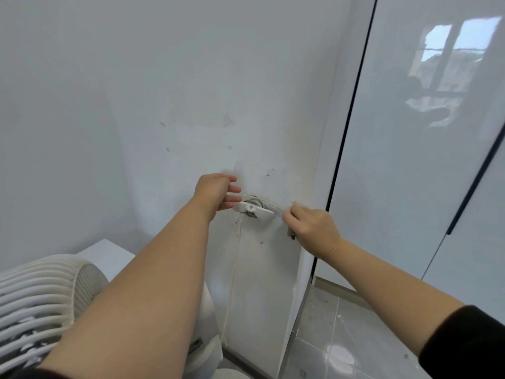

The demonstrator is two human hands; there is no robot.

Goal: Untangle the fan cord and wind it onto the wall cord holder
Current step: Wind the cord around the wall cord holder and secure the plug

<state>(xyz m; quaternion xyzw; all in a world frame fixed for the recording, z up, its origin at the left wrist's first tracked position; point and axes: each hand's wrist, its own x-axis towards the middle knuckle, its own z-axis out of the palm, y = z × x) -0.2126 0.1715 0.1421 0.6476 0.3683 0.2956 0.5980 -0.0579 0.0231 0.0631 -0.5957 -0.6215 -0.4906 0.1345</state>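
While right fingers (pixel 294 215) pinch one cord (pixel 269 202), left fingers (pixel 232 199) — apart — sit by one holder (pixel 254 208).

- The fan (pixel 41 296) is cut off by the left and bottom edges
- The lower end of the cord (pixel 235 269) is hidden behind the fan's base
- The cord's other end is enclosed by the fingers (pixel 295 214) of the right hand (pixel 314 228)
- The turns on the cord holder (pixel 254 209) are too blurred to be counted

white fan (pixel 41 294), off-white cord (pixel 234 269), white holder (pixel 254 208), grey floor (pixel 341 332), black sleeve (pixel 470 340)
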